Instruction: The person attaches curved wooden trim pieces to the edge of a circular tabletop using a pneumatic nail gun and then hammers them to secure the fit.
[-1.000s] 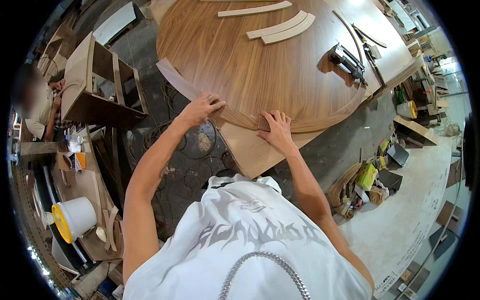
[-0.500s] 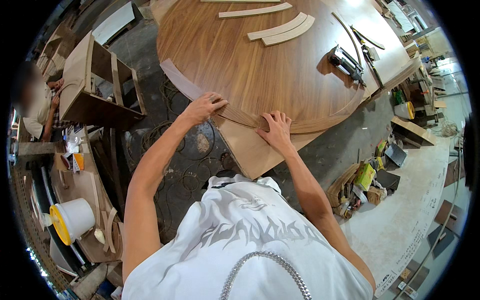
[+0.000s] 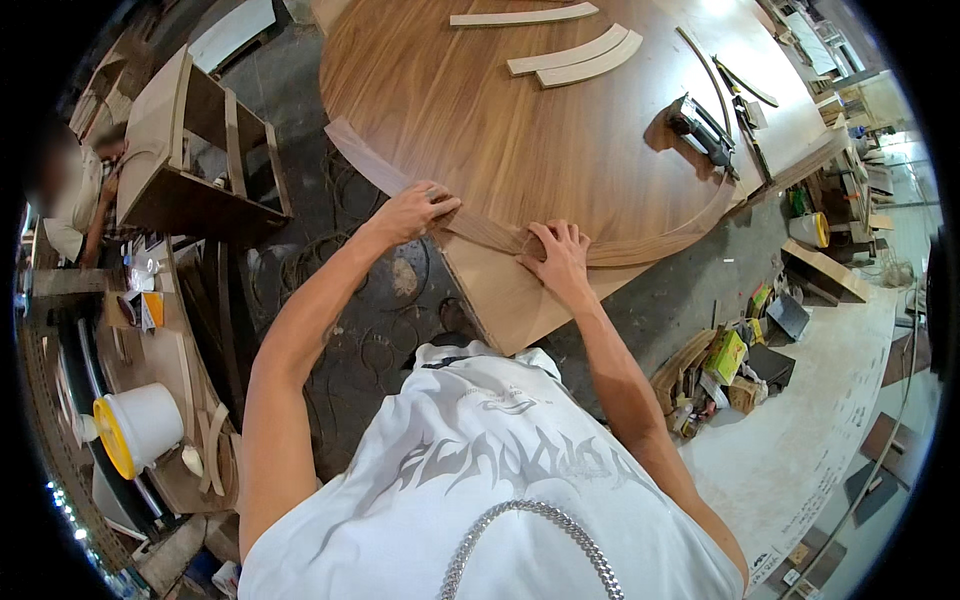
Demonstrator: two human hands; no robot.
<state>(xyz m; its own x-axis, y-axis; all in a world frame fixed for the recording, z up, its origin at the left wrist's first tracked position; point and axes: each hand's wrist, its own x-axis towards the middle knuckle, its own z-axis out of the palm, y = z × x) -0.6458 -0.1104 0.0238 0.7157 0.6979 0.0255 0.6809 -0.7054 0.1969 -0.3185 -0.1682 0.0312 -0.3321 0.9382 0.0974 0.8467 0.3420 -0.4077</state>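
Observation:
A round wood-grained tabletop (image 3: 450,110) lies before me, with curved wooden strips along its near edge. My left hand (image 3: 418,210) pinches the left curved wooden strip (image 3: 365,163), whose far end sticks out past the tabletop's left rim. At the place where this strip meets the right curved wooden strip (image 3: 640,250), my right hand (image 3: 560,258) grips the edge, fingers on top and thumb on the near side. The exact joint is partly covered by that hand. Beneath the rim a pale board corner (image 3: 510,300) juts toward me.
Loose curved pieces (image 3: 590,58) lie on the tabletop, and a nail gun (image 3: 700,130) rests at its right. To the left stand a wooden cabinet frame (image 3: 200,150) with a person behind it, and a white bucket (image 3: 145,425). Hoses cross the floor. Boxed scraps (image 3: 730,360) sit at right.
The view has shifted slightly, so the tabletop and its loose pieces appear a little further right. Both hands keep almost the same places on the strips.

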